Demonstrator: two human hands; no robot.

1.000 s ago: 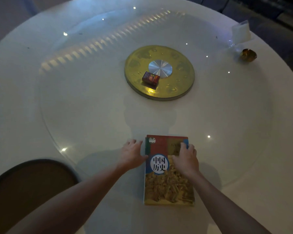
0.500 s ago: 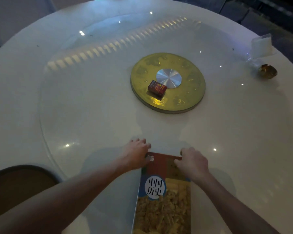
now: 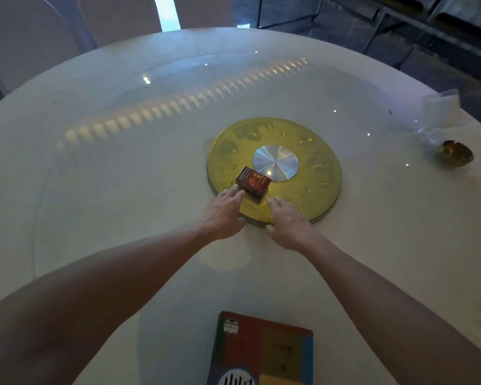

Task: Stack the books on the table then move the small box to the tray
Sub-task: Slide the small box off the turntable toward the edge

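A small dark-red box (image 3: 252,181) lies on the round gold tray (image 3: 311,173), just beside its silver centre disc (image 3: 275,163). My left hand (image 3: 224,211) reaches out with fingers spread, its fingertips touching or almost touching the box's near left edge. My right hand (image 3: 288,220) hovers open over the tray's near rim, a little short of the box. The stacked books (image 3: 261,350), with a red, blue and yellow cover on top, lie at the table's near edge between my forearms, cut off by the frame.
The white round table (image 3: 95,176) carries a glass turntable. At the far right stand a clear card holder (image 3: 440,109) and a small brown-gold object (image 3: 454,154). Pale chairs (image 3: 34,37) stand beyond the far edge.
Both hands have left the books and stretched forward to the tray. The view has tilted up, so the books now sit at the bottom edge.
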